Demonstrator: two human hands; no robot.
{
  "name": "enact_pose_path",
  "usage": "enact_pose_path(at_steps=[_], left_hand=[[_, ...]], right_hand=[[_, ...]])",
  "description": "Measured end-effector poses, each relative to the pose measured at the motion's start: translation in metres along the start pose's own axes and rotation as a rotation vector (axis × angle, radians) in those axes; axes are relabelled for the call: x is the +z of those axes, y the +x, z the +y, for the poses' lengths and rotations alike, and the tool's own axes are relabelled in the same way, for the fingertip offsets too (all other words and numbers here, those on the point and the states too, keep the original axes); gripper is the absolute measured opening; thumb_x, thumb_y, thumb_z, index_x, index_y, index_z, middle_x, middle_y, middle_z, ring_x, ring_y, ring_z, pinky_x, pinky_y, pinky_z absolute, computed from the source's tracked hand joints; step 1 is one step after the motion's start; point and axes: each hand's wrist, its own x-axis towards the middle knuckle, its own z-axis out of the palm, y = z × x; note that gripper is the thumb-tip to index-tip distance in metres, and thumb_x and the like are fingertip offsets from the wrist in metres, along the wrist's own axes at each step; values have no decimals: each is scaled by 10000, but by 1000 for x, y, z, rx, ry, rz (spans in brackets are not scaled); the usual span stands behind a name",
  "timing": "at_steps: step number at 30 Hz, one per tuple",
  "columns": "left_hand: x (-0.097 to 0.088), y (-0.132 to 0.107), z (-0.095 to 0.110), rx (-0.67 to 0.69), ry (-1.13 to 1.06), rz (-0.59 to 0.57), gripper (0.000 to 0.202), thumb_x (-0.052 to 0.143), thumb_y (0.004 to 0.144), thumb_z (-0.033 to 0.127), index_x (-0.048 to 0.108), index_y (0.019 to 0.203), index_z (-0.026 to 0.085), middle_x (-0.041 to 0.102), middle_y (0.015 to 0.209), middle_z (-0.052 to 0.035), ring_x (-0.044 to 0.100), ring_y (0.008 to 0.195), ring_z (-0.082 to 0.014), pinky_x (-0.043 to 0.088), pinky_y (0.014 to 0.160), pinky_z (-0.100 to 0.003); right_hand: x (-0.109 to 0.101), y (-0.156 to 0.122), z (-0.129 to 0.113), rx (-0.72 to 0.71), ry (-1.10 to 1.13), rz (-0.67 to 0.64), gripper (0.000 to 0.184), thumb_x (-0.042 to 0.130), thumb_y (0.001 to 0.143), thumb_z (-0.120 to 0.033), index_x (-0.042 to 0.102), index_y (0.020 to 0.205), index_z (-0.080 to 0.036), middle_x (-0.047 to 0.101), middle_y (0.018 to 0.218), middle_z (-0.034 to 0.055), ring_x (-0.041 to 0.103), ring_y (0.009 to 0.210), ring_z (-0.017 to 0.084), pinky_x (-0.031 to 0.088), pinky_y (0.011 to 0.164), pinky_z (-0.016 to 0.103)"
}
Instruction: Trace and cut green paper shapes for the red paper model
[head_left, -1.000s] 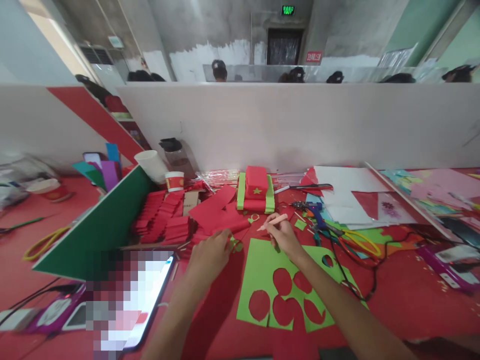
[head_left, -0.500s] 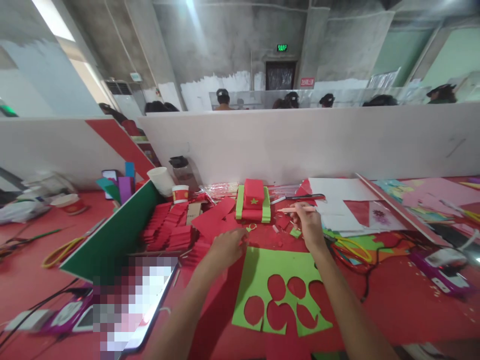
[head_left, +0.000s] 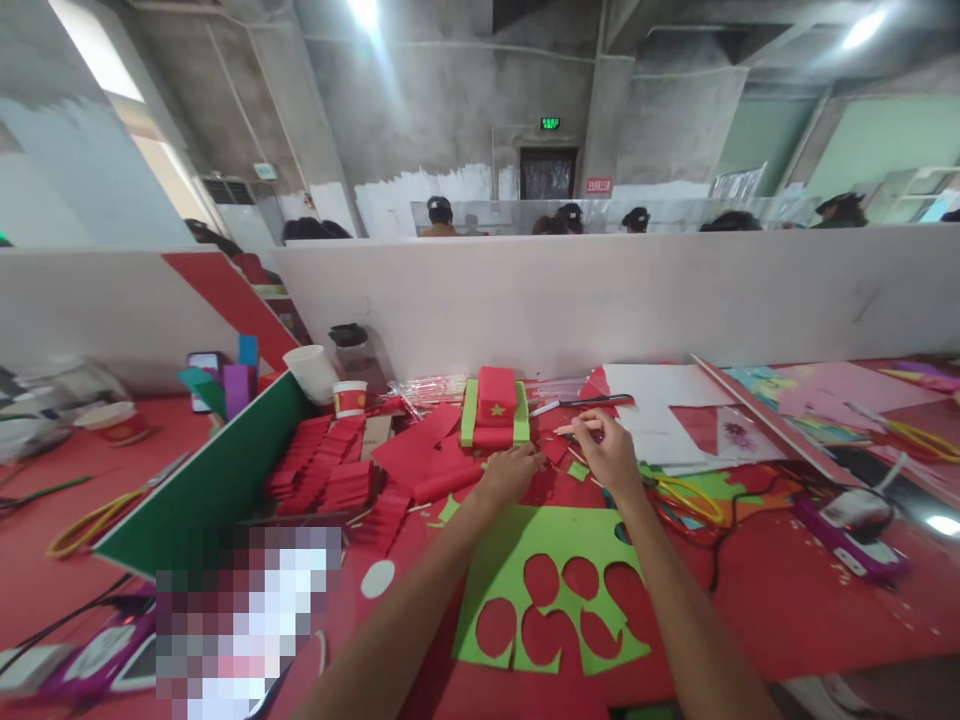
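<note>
My left hand (head_left: 514, 472) reaches low over the red table, its fingers stretched out beside small paper scraps just in front of a paper model. That model (head_left: 496, 400) is a red block with a yellow star and light green side strips. My right hand (head_left: 609, 447) is closed around a thin pale-orange stick (head_left: 568, 430), pencil-like, pointing left. Beneath my forearms lies a light green sheet (head_left: 501, 560) with several round holes cut out. A small green scrap (head_left: 577, 470) rests near my right fingers.
Stacks of folded red paper (head_left: 319, 465) lie left of centre, beside a green board (head_left: 210, 480). A paper cup (head_left: 350, 398) and dark-lidded bottle (head_left: 352, 355) stand behind. Yellow-handled scissors (head_left: 690, 497) lie right. A tablet (head_left: 262, 620) lies front left; a white partition (head_left: 525, 300) borders the back.
My left hand has moved right and forward, closer to the paper model. The right hand still holds the stick, tilted slightly differently. A white oval now shows beside my left forearm.
</note>
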Motion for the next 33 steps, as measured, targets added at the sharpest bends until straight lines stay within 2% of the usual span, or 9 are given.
enact_pose_path(at_steps=[4, 8, 12, 15, 18, 22, 33], left_hand=[[12, 5, -2, 54, 93, 52, 285, 379, 1005, 334, 609, 1159, 269, 589, 1187, -87, 639, 1057, -249, 548, 786, -342], [14, 2, -7, 89, 87, 81, 280, 354, 1020, 340, 557, 1176, 227, 566, 1244, -106, 576, 1164, -242, 541, 793, -314], [10, -8, -19, 82, -128, 140, 331, 300, 1034, 395, 544, 1137, 195, 616, 1163, -105, 617, 1041, -204, 515, 812, -300], [6, -23, -32, 62, -371, 280, 337, 298, 1035, 363, 551, 1145, 170, 650, 1111, -107, 629, 993, -201, 492, 839, -303], [1, -38, -41, 36, -524, 356, 327, 342, 1019, 347, 598, 1104, 162, 665, 1069, -110, 625, 991, -214, 478, 852, -306], [1, -48, -43, 12, -627, 358, 317, 376, 1006, 347, 624, 1064, 159, 667, 1040, -102, 621, 973, -210, 478, 850, -303], [0, -50, -47, 47, -697, 329, 325, 415, 995, 392, 629, 1054, 156, 683, 1042, -93, 619, 934, -197, 473, 808, -283]], right_hand=[[0, 1, 3, 4, -3, -4, 237, 532, 861, -431, 611, 786, -220, 754, 777, 75, 689, 757, 246, 493, 666, 297], [1, 1, 5, 35, 54, -19, 244, 554, 850, -451, 597, 781, -221, 735, 728, 61, 680, 712, 238, 498, 640, 298], [7, 1, 13, 120, 246, -70, 284, 610, 824, -501, 570, 824, -220, 702, 682, 30, 625, 558, 198, 463, 512, 279], [14, -1, 17, 180, 413, -169, 343, 655, 797, -542, 541, 839, -222, 666, 624, -3, 524, 437, 150, 388, 406, 247], [20, -5, 14, 186, 486, -281, 366, 677, 794, -550, 540, 845, -215, 684, 655, 4, 515, 436, 131, 396, 401, 234], [24, -11, 7, 160, 482, -358, 359, 677, 807, -539, 548, 836, -205, 699, 687, 15, 530, 454, 124, 427, 427, 235], [30, -15, 8, 118, 413, -375, 329, 655, 815, -518, 553, 828, -205, 685, 668, -3, 507, 447, 121, 389, 428, 227]])
